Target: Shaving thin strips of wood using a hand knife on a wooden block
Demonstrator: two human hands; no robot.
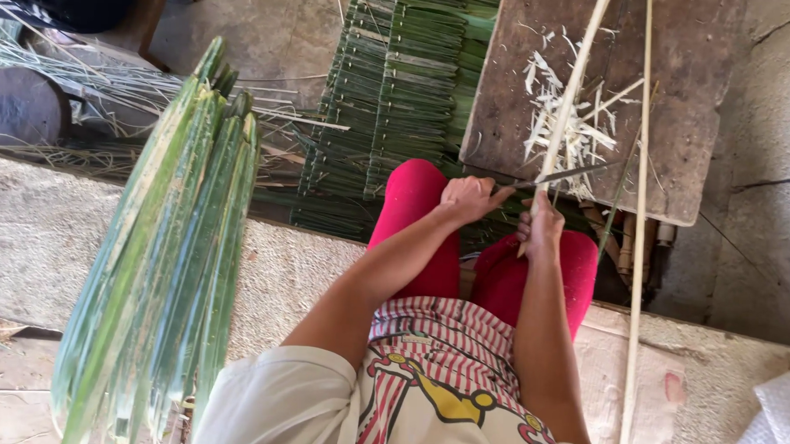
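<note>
Stick: we see the stick [573, 88], pale and thin, slanting up from our right hand [542, 225] across the board [678, 127].
Right hand: clenched round the stick's lower end.
Left hand: our left hand [468, 198] grips the knife [558, 176] handle; the dark blade seems to rest on the stick just above our right hand.
Shavings: the shavings [556, 123] lie pale and curled on the board beside the stick.
Leaves: the leaves [162, 258] stand bundled well to our left.

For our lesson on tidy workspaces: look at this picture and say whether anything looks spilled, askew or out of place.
Pale shavings lie scattered over the wooden board, where the left hand holds a knife against the pale stick gripped by the right hand. They look like loose litter from the cutting. Nothing else stands out.
</note>
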